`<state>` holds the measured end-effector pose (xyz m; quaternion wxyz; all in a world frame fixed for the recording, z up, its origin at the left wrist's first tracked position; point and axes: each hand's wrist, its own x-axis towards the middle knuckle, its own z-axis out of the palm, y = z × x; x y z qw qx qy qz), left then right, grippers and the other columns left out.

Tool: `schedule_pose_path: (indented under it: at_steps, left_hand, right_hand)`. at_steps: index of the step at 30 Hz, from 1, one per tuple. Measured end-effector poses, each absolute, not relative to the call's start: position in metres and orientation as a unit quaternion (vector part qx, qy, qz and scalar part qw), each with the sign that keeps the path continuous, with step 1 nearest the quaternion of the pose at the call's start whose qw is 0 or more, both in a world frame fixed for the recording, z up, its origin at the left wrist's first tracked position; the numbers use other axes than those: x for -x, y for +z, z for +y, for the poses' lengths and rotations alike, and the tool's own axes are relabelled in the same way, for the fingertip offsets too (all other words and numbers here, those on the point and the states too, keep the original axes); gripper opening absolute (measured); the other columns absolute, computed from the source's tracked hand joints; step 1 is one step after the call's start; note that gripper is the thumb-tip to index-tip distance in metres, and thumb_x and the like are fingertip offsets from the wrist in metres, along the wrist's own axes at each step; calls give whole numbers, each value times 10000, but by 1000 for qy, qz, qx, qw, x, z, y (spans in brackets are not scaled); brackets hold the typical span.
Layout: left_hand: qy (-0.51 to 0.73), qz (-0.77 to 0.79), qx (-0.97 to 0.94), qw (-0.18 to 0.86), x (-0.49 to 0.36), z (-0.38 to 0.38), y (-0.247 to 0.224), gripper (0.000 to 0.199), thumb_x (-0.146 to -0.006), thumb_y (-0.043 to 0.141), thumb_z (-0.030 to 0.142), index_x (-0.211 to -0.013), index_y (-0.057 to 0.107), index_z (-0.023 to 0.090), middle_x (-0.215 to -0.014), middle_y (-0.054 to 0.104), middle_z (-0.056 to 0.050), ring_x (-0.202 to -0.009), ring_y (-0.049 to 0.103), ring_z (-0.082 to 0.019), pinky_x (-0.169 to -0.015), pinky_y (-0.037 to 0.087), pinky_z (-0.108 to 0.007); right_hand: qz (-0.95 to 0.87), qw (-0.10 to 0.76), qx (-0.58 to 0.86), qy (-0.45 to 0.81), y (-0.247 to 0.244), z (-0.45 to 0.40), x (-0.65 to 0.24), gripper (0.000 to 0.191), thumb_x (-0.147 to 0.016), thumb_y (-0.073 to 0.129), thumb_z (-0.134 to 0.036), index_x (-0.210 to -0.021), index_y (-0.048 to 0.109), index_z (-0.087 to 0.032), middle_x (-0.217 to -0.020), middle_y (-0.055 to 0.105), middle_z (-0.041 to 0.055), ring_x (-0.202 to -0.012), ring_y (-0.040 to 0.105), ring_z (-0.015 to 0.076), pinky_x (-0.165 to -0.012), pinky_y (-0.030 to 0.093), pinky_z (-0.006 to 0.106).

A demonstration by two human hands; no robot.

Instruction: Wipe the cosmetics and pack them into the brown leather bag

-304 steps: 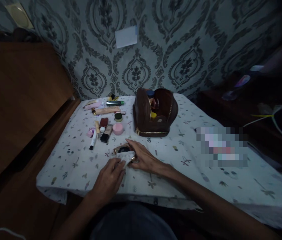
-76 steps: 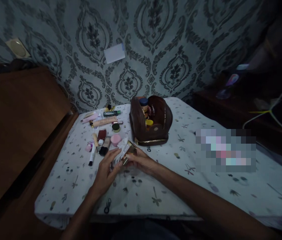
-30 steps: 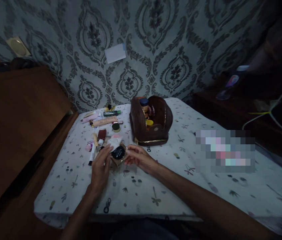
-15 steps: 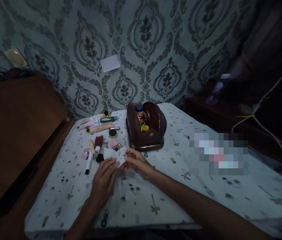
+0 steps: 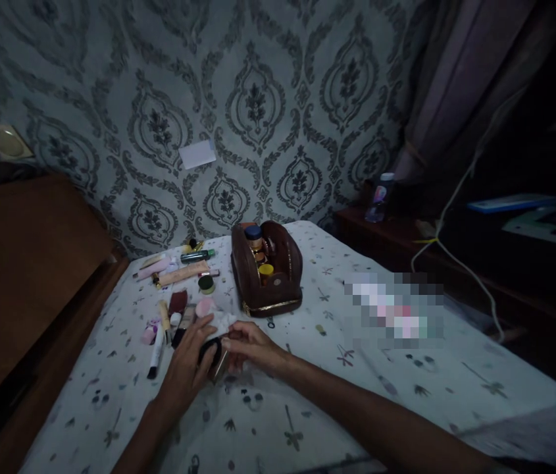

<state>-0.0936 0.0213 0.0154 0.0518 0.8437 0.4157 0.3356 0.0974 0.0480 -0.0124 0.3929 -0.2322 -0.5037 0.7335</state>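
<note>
My left hand [image 5: 186, 355] is curled around a dark round item [image 5: 210, 351], possibly a compact. My right hand [image 5: 254, 345] pinches the right edge of the same item, near a thin brownish flat piece [image 5: 220, 368]. A crumpled white tissue or cloth [image 5: 223, 321] lies against the left fingertips. Just beyond is a pink round pad [image 5: 205, 307]. Left of the hands are a white tube with a black cap [image 5: 156, 352], a beige tube [image 5: 164, 319] and a dark red item [image 5: 177, 302]. A brown cosmetic bag [image 5: 278, 296] stands open behind the hands, holding several jars.
Farther back lie a peach tube [image 5: 183, 272], a green-black tube [image 5: 197, 256] and a small dark-lidded jar [image 5: 206, 284]. A blurred patch [image 5: 393, 306] covers something at right. A bottle [image 5: 379, 197] and white cable [image 5: 472, 289] are by the dark furniture. Wooden furniture [image 5: 25, 263] borders the left.
The white tissue or cloth, earlier between both hands, now sits beyond the left fingers. A dark round item now shows between the hands. The view has swung right.
</note>
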Motion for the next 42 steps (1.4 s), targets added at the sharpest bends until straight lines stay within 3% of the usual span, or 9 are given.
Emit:
schedule_pose_path:
  at_steps: [4, 12, 21, 25, 32, 37, 42]
  left_hand:
    - [311, 429, -847, 24, 92, 26, 9, 324, -982, 400, 274, -1270, 545, 234, -1327, 557, -107, -1254, 534, -241, -1026, 479, -420]
    - [338, 425, -839, -34, 104, 32, -3, 349, -991, 368, 338, -1263, 565, 241, -1291, 569, -72, -1181, 576, -232, -1031, 474, -404]
    - [338, 500, -797, 12, 111, 22, -1, 485, -962, 423, 408, -1428, 414, 278, -1311, 569, -97, -1229, 536, -286, -1023, 451, -453]
    - [361, 541, -757, 55, 114, 20, -3, 513, -937, 422, 494, -1388, 479, 256, -1342, 570, -102, -1250, 517, -327, -1033, 426, -512]
    - [427, 565, -688, 157, 108, 18, 5, 548, -870, 531, 541, -1292, 577, 195, -1341, 591, -103, -1268, 507, -318, -1078, 391, -467]
    - [440, 555, -672, 218, 105, 23, 11, 528, -853, 569, 524, -1233, 623, 162, -1289, 632, -125, -1224, 553, -308, -1061, 404, -461]
    - [441, 522, -695, 222, 98, 22, 22, 381, -882, 576, 424, -1176, 664, 198, -1245, 662, -87, -1188, 585, -262, -1036, 434, -411]
  right_hand:
    - [-537, 379, 216, 722, -11, 46, -98, 517, -682, 770, -562, -905, 545, -154, -665, 618, -29, -513, 616, 114, -458, 461, 202]
    - [-577, 388, 243, 677, -18, 49, -98, 596, -610, 737, -684, -829, 554, -160, -684, 534, -53, -553, 549, 77, -545, 462, 210]
    - [-536, 409, 248, 695, -18, 53, -97, 642, -570, 745, -698, -889, 586, -164, -690, 593, -43, -499, 567, 84, -543, 480, 236]
    - [-474, 450, 248, 715, -15, 58, -96, 652, -541, 797, -651, -914, 566, -169, -704, 609, -39, -551, 628, 124, -566, 519, 263]
    - [-451, 457, 239, 728, -15, 52, -95, 641, -568, 829, -582, -962, 541, -167, -793, 607, -32, -590, 671, 136, -603, 558, 278]
    - [-475, 400, 222, 752, -10, 50, -100, 692, -625, 839, -466, -1154, 465, -222, -788, 654, -39, -570, 681, 143, -485, 502, 205]
    - [-484, 378, 237, 752, -7, 47, -100, 529, -749, 743, -455, -1160, 513, -216, -745, 690, -26, -528, 657, 123, -438, 443, 181]
